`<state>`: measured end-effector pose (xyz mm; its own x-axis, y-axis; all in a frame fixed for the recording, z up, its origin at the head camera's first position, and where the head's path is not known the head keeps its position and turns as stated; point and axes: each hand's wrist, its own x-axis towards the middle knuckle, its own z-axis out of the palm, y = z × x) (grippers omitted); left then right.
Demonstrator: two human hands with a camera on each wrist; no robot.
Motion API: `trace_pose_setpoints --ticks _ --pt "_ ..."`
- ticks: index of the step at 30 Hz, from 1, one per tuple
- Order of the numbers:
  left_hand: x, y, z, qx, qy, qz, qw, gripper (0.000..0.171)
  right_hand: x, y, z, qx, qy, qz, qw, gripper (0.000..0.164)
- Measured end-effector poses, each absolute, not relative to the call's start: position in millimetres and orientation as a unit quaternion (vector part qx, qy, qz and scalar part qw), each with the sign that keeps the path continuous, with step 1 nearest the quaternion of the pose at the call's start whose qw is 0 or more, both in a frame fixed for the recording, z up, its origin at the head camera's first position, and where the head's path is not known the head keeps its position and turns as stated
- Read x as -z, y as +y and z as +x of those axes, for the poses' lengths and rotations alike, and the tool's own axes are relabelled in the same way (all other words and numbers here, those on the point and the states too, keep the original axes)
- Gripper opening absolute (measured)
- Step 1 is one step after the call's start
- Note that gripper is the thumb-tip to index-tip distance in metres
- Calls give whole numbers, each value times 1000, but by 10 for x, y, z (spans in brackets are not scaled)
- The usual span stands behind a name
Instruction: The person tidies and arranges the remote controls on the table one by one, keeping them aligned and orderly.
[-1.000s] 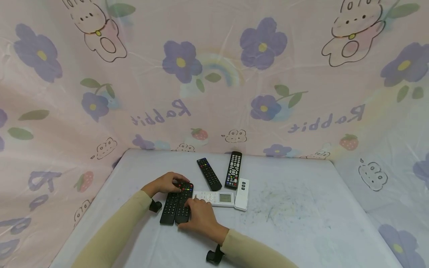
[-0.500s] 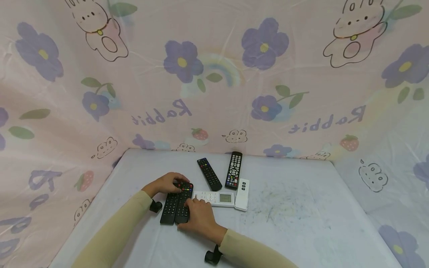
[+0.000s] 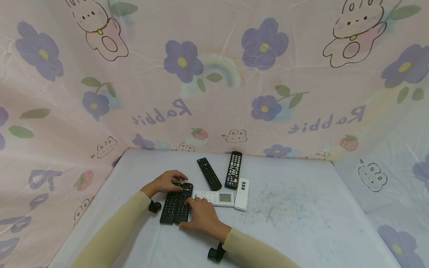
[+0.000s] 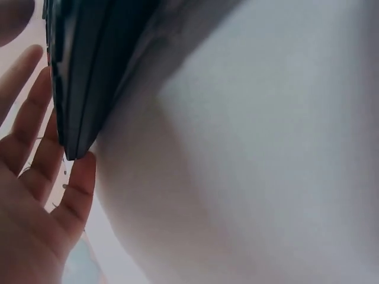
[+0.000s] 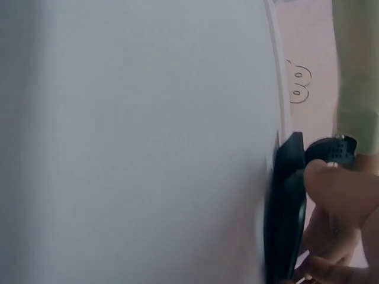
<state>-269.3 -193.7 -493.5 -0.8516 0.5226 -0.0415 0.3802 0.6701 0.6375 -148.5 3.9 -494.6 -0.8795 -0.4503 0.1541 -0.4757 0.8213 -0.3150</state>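
Observation:
Two black remote controls lie side by side on the white table, a left one and a right one. At their far ends is my left hand, its thumb over the button faces. The left wrist view shows its fingers fairly straight, fingertips right at the end of a dark remote. My right hand rests beside the right remote, fingertips along its right edge and thumb by its near corner. In the right wrist view the thumb lies against the remote's dark side.
Just right of the pair lies a white remote with a display, partly behind my right hand. A small white remote stands upright in view beside it. Farther back lie a slim black remote and a black remote with white buttons.
Both hands shift only slightly: the left fingers rise a little at the far ends, and the right thumb draws a little to the right. The remotes stay in place.

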Motion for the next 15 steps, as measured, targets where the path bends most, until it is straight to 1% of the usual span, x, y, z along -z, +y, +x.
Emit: trace_pose_setpoints --ticks 3,8,15 --pt "4930 -1955 -2686 -331 905 252 92 38 4932 100 -1494 -195 -948 251 25 60" --pt "4909 -1989 -2660 -345 902 246 77 36 4908 209 -1500 -235 -938 254 6 54" --pt "4844 -1999 -2560 -344 909 233 26 30 4847 356 -1493 -265 -920 289 5 50"
